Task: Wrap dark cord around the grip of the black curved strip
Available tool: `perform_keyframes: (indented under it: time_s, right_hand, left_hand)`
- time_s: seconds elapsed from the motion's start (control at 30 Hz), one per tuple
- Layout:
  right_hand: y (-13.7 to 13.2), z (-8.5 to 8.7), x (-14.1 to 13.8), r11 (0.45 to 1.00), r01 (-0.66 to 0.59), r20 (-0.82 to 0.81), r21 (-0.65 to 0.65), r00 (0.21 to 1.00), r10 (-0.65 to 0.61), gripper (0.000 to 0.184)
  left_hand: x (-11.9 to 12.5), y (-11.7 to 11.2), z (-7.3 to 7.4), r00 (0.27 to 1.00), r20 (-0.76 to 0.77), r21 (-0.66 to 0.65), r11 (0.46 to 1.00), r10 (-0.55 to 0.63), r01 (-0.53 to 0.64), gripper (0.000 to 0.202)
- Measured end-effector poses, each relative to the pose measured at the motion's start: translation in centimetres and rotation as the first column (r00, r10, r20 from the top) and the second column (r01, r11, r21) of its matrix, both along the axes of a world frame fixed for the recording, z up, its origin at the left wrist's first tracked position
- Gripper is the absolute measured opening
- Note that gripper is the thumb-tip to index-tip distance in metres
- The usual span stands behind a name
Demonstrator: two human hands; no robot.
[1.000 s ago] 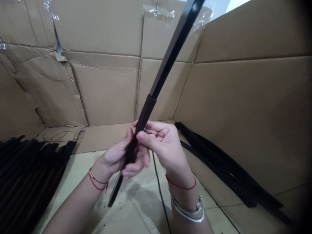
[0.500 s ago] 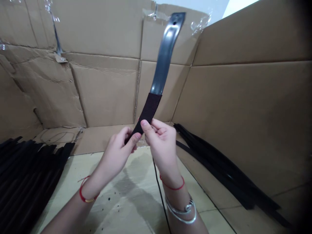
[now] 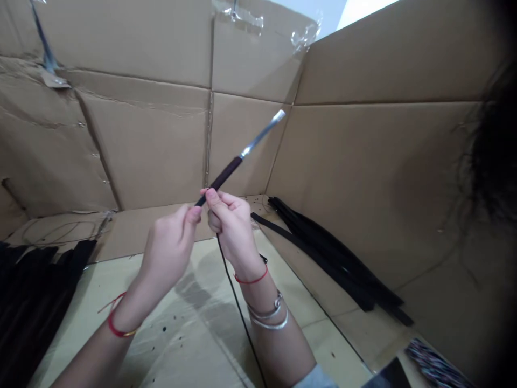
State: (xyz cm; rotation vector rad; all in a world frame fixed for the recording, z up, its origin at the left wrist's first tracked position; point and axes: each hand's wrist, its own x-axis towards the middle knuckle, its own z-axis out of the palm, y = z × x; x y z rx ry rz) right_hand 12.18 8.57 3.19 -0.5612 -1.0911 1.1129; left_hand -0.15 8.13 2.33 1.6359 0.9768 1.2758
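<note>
A narrow metal strip (image 3: 262, 134) is held up edge-on, pointing to the upper right. Its lower part wears a dark woven fabric sleeve (image 3: 222, 175). My right hand (image 3: 230, 226) pinches the sleeved end between thumb and fingers. My left hand (image 3: 169, 242) sits just beside it, with its thumb and fingertips against the same end. The bottom tip of the strip is hidden by my fingers. Red string bands circle both wrists, and silver bangles sit on my right wrist.
Black strips lie in a heap (image 3: 32, 280) at the left and a looser bundle (image 3: 335, 253) at the right, against cardboard walls (image 3: 141, 134). A black cable (image 3: 238, 302) crosses the pale floor. A patterned bundle (image 3: 438, 366) sits at the lower right corner.
The strip has turned from showing its flat face to edge-on and tilted further right. My hands have drawn closer to its sleeved end, and the whole view has shifted left.
</note>
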Motion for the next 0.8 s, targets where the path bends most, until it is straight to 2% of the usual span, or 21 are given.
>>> perform_keyframes:
  time_s: [0.03,0.07,0.1,0.13,0.17,0.2,0.23,0.27,0.3,0.33,0.37,0.4,0.47,0.5,0.53,0.6,0.63,0.67,0.7,0.73,0.8]
  right_hand:
    - [0.0,0.1,0.2,0.998,-0.067,0.020,-0.005,0.998,0.067,0.032]
    - [-0.1,0.1,0.4,0.994,-0.109,0.046,-0.001,0.993,0.109,0.031]
    - [-0.3,0.3,0.5,0.993,-0.121,0.069,0.008,0.990,0.121,0.030]
    - [-0.6,0.3,0.5,0.995,-0.098,0.083,0.020,0.992,0.096,0.029]
    - [-0.8,0.4,0.4,0.998,-0.043,0.083,0.036,0.996,0.040,0.028]
    - [-0.9,0.4,0.2,0.998,0.026,0.073,0.051,0.997,-0.030,0.027]
    - [-1.0,0.4,0.1,0.994,0.089,0.061,0.060,0.994,-0.093,0.027]
    - [-1.1,0.4,-0.1,0.989,0.134,0.050,0.062,0.989,-0.137,0.027]
    - [-1.1,0.5,-0.1,0.987,0.148,0.044,0.056,0.988,-0.150,0.027]
    - [-1.1,0.6,-0.1,0.992,0.116,0.048,0.046,0.992,-0.118,0.028]
    - [-1.2,0.7,-0.1,0.999,0.038,0.058,0.032,0.998,-0.039,0.029]
    - [-1.4,0.8,0.0,0.998,-0.056,0.066,0.018,0.996,0.054,0.031]
    - [-1.8,1.1,0.0,0.988,-0.152,0.060,0.013,0.987,0.151,0.031]
    - [-2.1,1.2,-0.1,0.992,-0.124,0.049,0.018,0.991,0.123,0.030]
    - [-2.3,1.3,-0.3,0.999,-0.049,0.033,0.022,0.998,0.048,0.028]
    - [-2.6,1.4,-0.6,0.992,0.124,0.003,0.010,0.992,-0.124,0.025]
    - [-2.7,1.5,-0.7,0.986,0.168,-0.001,0.003,0.986,-0.168,0.025]
    - [-2.8,1.6,-0.7,0.987,0.159,0.008,0.000,0.987,-0.159,0.026]
    - [-2.8,1.6,-0.6,0.995,0.098,0.032,0.000,0.995,-0.098,0.027]
    - [-2.8,1.7,-0.5,1.000,0.010,0.066,-0.001,0.998,-0.010,0.029]
    - [-2.7,1.7,-0.2,0.994,-0.111,0.125,0.001,0.986,0.110,0.030]
  left_hand:
    - [-0.1,-0.1,0.1,0.996,0.022,-0.092,0.992,-0.086,0.087,0.045]
    - [-0.3,-0.1,0.2,0.972,0.073,-0.202,0.951,-0.224,0.234,0.050]
    - [-0.3,-0.1,0.2,0.930,0.136,-0.285,0.886,-0.341,0.367,0.053]
    - [-0.4,0.0,0.2,0.900,0.175,-0.312,0.844,-0.400,0.436,0.055]
    - [-0.3,0.0,0.3,0.904,0.164,-0.284,0.859,-0.394,0.426,0.055]
    - [-0.2,-0.1,0.3,0.943,0.109,-0.208,0.921,-0.314,0.330,0.052]
    - [-0.1,-0.2,0.3,0.985,0.038,-0.099,0.980,-0.169,0.172,0.048]
    - [-0.1,-0.4,0.3,0.999,-0.030,0.009,1.000,-0.020,0.020,0.044]
    - [-0.1,-0.5,0.4,0.994,-0.075,0.081,0.994,0.079,-0.072,0.043]
    - [-0.2,-0.7,0.5,0.991,-0.097,0.084,0.993,0.088,-0.080,0.043]
    - [-0.3,-0.7,0.6,0.996,-0.091,0.012,1.000,0.005,-0.004,0.045]
    - [-0.5,-0.7,0.6,0.989,-0.042,-0.100,0.986,-0.141,0.136,0.048]
    - [-0.7,-0.6,0.6,0.916,0.107,-0.260,0.879,-0.385,0.400,0.053]
    - [-0.8,-0.5,0.5,0.900,0.131,-0.262,0.860,-0.417,0.437,0.055]
    - [-0.8,-0.4,0.4,0.914,0.100,-0.216,0.888,-0.393,0.405,0.056]
    - [-0.9,-0.4,0.3,0.982,-0.033,-0.018,0.983,-0.184,0.184,0.054]
    - [-1.1,-0.5,0.3,0.993,-0.090,0.062,0.995,-0.074,0.079,0.052]
    - [-1.3,-0.7,0.3,0.992,-0.124,0.078,0.996,-0.032,0.042,0.051]
    - [-1.5,-0.8,0.4,0.988,-0.133,0.016,0.997,-0.073,0.075,0.051]
    - [-1.7,-0.9,0.6,0.978,-0.110,-0.092,0.982,-0.176,0.166,0.053]
    - [-1.8,-1.0,0.9,0.920,-0.037,-0.259,0.893,-0.391,0.369,0.059]
